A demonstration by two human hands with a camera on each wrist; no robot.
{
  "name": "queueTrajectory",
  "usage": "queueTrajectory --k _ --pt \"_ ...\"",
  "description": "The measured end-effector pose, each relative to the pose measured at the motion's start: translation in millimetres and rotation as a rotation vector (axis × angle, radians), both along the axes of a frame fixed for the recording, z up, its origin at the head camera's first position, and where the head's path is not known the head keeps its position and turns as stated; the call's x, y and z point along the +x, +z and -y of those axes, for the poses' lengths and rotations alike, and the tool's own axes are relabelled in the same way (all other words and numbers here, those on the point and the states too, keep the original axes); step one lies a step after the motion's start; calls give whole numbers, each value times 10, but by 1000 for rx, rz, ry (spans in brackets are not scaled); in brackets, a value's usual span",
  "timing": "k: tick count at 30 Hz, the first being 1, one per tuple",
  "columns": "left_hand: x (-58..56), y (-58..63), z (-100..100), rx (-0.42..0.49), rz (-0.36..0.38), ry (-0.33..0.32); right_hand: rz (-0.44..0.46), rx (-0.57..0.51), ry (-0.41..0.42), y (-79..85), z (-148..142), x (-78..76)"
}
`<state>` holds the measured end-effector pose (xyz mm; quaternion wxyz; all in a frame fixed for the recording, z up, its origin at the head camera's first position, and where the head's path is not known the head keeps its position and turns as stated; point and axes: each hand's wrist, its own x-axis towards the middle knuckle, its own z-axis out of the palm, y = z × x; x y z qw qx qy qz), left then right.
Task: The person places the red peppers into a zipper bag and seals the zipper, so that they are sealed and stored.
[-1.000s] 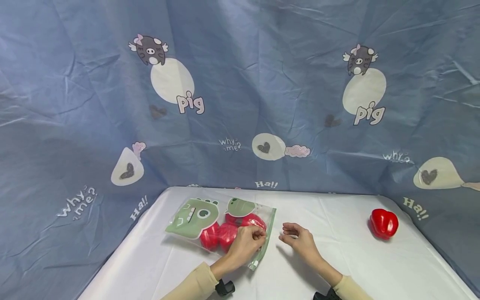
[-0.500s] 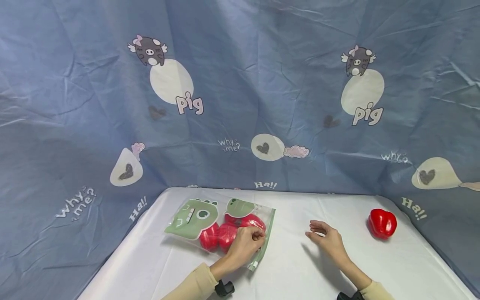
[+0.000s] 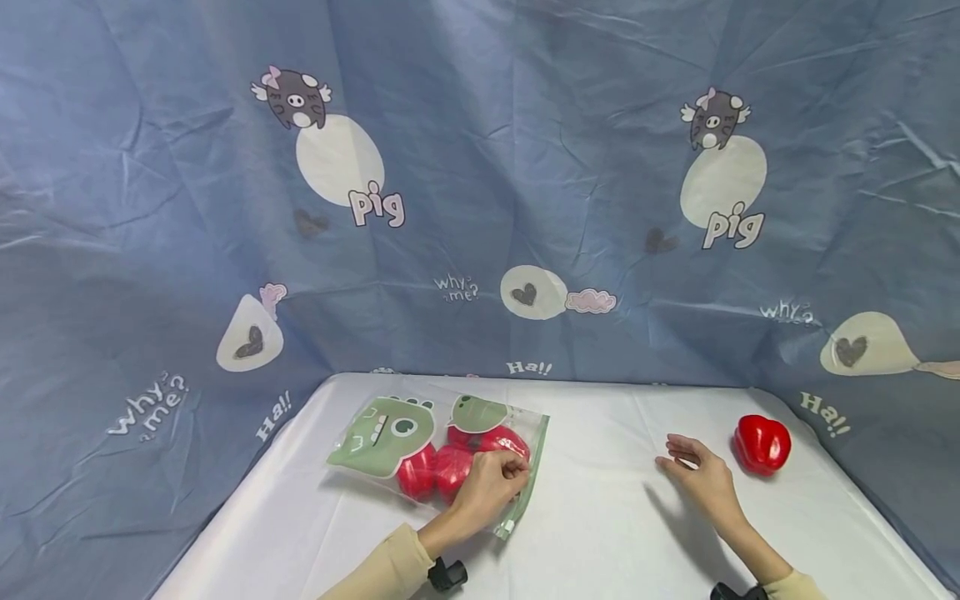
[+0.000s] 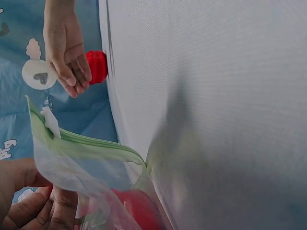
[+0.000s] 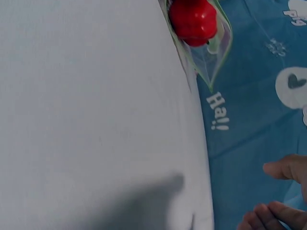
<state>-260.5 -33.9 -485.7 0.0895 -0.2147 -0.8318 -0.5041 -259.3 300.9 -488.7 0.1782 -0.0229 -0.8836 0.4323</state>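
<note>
A clear zip bag (image 3: pixel 378 437) with a green dinosaur print lies on the table, and several red items (image 3: pixel 453 471) show through it. My left hand (image 3: pixel 487 485) pinches the bag's plastic near its green zip edge (image 4: pixel 96 144). In the right wrist view the bag's mouth gapes, with a red bell pepper (image 5: pixel 194 21) inside. My right hand (image 3: pixel 703 479) is held over the table with its fingers apart and nothing in them. It is just left of a loose red bell pepper (image 3: pixel 762 444) on the table's right side.
A white cloth covers the table (image 3: pixel 592 500). Behind it hangs a blue curtain (image 3: pixel 450 167) printed with pigs and hearts. The bag's white slider (image 3: pixel 507 527) sits at the near end of the zip edge.
My right hand has moved rightward from beside the bag's zip edge to near the loose bell pepper. The left hand keeps its pinch on the bag, which stays in place.
</note>
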Motion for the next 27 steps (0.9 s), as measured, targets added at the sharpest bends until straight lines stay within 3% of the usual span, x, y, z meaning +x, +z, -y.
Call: queueTrajectory --k 14,22,27 --pt "-14 -24 3 -16 -5 4 -76 -32 -106 70 -385 29" --pt "-11 -35 4 -18 36 7 -22 18 -207 158 -631 49" --pt "-14 -38 6 -12 23 -5 26 16 -289 199 -746 52"
